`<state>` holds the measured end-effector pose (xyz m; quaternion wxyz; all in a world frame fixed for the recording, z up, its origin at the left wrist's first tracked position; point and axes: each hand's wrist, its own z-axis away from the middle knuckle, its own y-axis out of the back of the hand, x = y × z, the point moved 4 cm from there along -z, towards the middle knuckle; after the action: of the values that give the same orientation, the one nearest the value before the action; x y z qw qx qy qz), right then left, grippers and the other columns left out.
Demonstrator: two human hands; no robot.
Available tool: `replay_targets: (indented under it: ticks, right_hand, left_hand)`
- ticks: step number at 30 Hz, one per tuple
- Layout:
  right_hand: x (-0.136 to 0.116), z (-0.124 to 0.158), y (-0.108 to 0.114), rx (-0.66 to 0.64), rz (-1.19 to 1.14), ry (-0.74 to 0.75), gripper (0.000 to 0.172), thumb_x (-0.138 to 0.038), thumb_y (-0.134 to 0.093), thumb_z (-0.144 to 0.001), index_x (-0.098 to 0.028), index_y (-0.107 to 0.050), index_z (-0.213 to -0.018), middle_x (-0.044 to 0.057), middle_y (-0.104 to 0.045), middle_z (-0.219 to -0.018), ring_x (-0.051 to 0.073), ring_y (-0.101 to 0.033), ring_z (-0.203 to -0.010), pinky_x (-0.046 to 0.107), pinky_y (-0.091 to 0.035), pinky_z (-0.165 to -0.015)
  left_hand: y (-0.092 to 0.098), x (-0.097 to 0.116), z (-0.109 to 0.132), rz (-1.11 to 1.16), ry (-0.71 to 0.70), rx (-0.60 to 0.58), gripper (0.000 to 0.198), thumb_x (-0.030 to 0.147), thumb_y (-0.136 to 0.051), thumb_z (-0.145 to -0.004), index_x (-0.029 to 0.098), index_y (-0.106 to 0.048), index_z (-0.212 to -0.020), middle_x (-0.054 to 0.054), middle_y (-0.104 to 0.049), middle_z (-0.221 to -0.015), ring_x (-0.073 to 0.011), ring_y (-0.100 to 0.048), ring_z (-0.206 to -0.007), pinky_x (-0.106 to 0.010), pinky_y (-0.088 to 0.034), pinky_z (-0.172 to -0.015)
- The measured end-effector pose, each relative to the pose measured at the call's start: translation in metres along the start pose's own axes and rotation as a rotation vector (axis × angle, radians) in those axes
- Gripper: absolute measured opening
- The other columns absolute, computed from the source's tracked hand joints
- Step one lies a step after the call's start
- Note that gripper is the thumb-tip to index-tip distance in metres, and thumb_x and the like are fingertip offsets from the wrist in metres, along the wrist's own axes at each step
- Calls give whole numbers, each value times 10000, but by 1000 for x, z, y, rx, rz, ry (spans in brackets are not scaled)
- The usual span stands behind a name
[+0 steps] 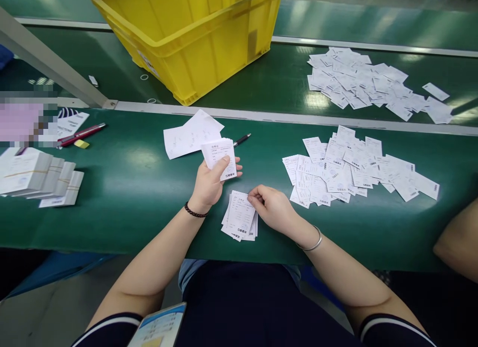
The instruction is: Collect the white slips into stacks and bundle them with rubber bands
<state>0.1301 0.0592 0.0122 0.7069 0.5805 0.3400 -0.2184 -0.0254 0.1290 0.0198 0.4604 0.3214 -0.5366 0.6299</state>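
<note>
In my left hand [211, 184] is a small stack of white printed cards [220, 158], gripped with the thumb across its front and the fingers behind. A short loose pile of the same cards [240, 215] lies on the green table right below, near my body. My right hand [272, 206] is closed in a pinch at the upper right corner of this pile's top card; whether that card is lifted I cannot tell. Further right, a wide heap of scattered cards [336, 170] spreads over the table.
Banded card bundles [35, 173] stand at the left, near a red pen [82, 134]. Handwritten paper sheets [190, 135] and a black pen [242, 139] lie ahead. Beyond a metal ledge are a yellow crate [216, 53] and another card heap [358, 80]. Someone's arm [461, 237] rests at right.
</note>
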Motion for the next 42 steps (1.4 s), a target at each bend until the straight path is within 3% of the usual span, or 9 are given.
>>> replay_targets:
  ticks: [3,6,11,14,17,28,35,38,42]
  right_hand:
    - [-1,0,-2,53,184,68,78,-188,-548,-888,-202,-590,-823,51,-640,-810,200,-596,-810,306,-455,-654]
    - [4,-4,5,103,193,75,43,-200,-585,-869,-203,-601,-829,58,-622,-841,211,-588,-837,318,-465,-678]
    - [14,-9,34,309,-233,25,163,-340,-523,-919,-211,-591,-845,16,-612,-764,141,-555,-660,279,-446,-602]
    - [17,-11,39,300,-492,-12,305,-496,-571,-874,-205,-569,-783,-7,-586,-696,125,-534,-618,265,-436,-571]
    - [18,-12,37,271,-583,-40,385,-572,-623,-811,-202,-546,-738,-17,-566,-675,121,-521,-612,265,-437,-574]
    - [20,-14,34,165,-680,-61,348,-538,-641,-810,-209,-537,-762,-13,-584,-671,137,-556,-613,289,-457,-586]
    - [22,-15,34,223,-649,-63,302,-484,-674,-786,-197,-604,-852,9,-623,-752,142,-577,-687,298,-489,-651]
    - [23,-14,35,223,-634,-84,295,-456,-670,-790,-188,-624,-906,20,-648,-781,146,-595,-708,301,-502,-669]
    - [19,-11,24,8,-588,-131,227,-403,-628,-827,-179,-646,-859,34,-681,-795,150,-618,-692,291,-501,-630]
  left_hand:
    - [-4,-4,4,-10,57,-40,391,351,-715,-766,128,-618,-1072,-86,-722,-906,-186,-700,-725,-329,-606,-651]
    - [-9,-8,10,-40,147,-112,351,331,-726,-756,116,-634,-1018,-100,-731,-890,-187,-700,-683,-332,-606,-633]
    - [-17,-22,22,-97,318,-331,344,346,-738,-759,118,-657,-1005,-115,-740,-916,-191,-705,-682,-366,-610,-683]
    - [-21,-32,28,-125,358,-412,361,367,-729,-774,131,-661,-1038,-110,-741,-927,-193,-706,-707,-384,-606,-717]
    - [-22,-39,30,-141,373,-436,385,369,-727,-777,138,-658,-1076,-113,-740,-945,-205,-710,-742,-397,-604,-736]
    - [-23,-38,32,-169,352,-419,277,328,-734,-764,131,-692,-954,-122,-739,-945,-235,-722,-760,-392,-605,-722]
    - [-21,-37,30,-226,326,-354,309,270,-761,-724,132,-680,-988,-105,-749,-869,-247,-719,-762,-405,-588,-727]
    - [-14,-31,21,-204,243,-281,341,289,-784,-701,142,-684,-992,-113,-746,-971,-256,-713,-839,-381,-580,-737]
    - [-2,-11,6,-48,73,-78,327,379,-730,-752,136,-663,-960,-85,-739,-875,-200,-703,-743,-344,-582,-706]
